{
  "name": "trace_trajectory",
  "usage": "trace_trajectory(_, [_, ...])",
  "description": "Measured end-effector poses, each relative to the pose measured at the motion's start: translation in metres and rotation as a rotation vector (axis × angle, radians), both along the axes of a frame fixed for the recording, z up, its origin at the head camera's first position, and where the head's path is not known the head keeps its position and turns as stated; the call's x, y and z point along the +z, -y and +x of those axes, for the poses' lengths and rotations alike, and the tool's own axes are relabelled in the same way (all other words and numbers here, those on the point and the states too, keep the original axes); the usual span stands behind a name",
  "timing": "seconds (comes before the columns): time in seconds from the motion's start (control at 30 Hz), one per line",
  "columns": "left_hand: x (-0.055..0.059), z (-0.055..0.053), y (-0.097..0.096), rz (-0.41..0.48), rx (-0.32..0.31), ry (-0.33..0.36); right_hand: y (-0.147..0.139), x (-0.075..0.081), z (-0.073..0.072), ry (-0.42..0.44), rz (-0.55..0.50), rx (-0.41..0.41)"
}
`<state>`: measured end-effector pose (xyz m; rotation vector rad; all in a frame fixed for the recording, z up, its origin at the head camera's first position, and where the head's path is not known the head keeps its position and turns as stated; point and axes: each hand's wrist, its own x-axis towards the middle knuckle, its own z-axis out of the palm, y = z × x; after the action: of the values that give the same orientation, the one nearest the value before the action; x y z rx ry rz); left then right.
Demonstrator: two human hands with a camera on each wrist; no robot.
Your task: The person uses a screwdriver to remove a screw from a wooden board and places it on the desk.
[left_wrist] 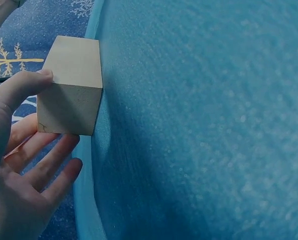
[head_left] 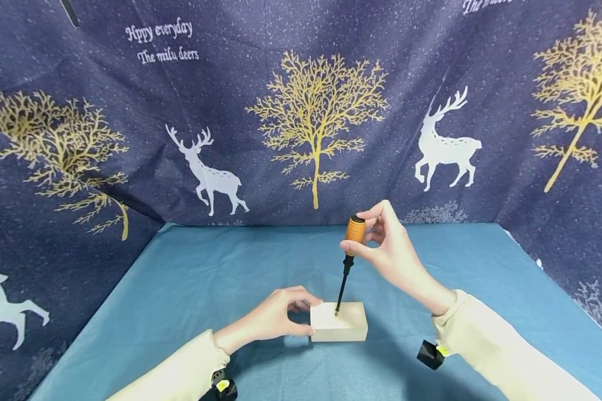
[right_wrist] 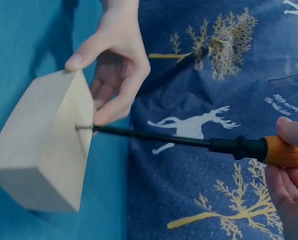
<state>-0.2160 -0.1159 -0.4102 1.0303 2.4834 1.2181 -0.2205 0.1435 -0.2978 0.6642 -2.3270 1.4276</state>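
A pale wooden block (head_left: 348, 318) lies on the blue cloth. My left hand (head_left: 281, 314) pinches its left end, thumb on the near side and fingers on the far side; the left wrist view shows the thumb (left_wrist: 31, 82) at the block's edge. With fingers and thumb my right hand (head_left: 388, 245) holds the orange handle of a screwdriver (head_left: 355, 234), its black shaft slanting down to the block. In the right wrist view the tip of the screwdriver (right_wrist: 159, 136) meets the head of a screw (right_wrist: 84, 126), which stands partly out of the block's top face.
Blue cloth (head_left: 221, 267) covers the table. Behind and at the sides hangs a dark blue curtain (head_left: 291, 33) printed with white deer and golden trees. Small black devices (head_left: 430, 355) are strapped at both wrists.
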Motion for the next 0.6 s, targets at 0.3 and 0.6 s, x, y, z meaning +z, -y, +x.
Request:
trace_trajectory(0.3, [0.000,0.000,0.001,-0.014,-0.021,-0.035,-0.009,0.003,-0.004,0.050,-0.115,0.504])
trace_trajectory(0.6, [0.001,0.000,0.000,-0.028,-0.014,-0.024,0.001,-0.003,-0.003,-0.034,-0.073,0.329])
